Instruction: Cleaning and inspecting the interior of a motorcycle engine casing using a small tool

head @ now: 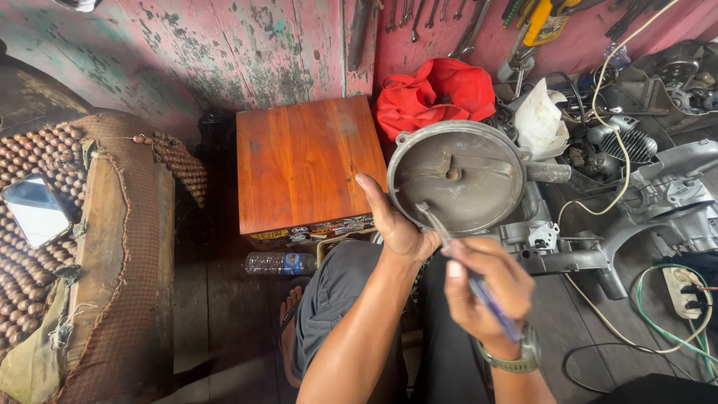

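My left hand (393, 224) grips the near-left rim of a round grey metal engine cover (467, 161), holding it tilted with its hollow inside facing me. A small post stands at the cover's centre. My right hand (486, 288), with a watch on its wrist, holds a thin tool with a blue handle (490, 303). The tool's metal tip (430, 213) rests against the cover's lower inner edge. Below the cover lies a grey engine casing (550, 243) on the floor. My knees in dark trousers are under both arms.
A wooden box (307, 164) stands to the left, with a plastic bottle (280, 263) at its foot. A red cloth (434, 93) and engine parts (621, 146) lie against the pink wall. A power strip (684, 288) with cables sits at right. A beaded seat with a phone (34, 209) is far left.
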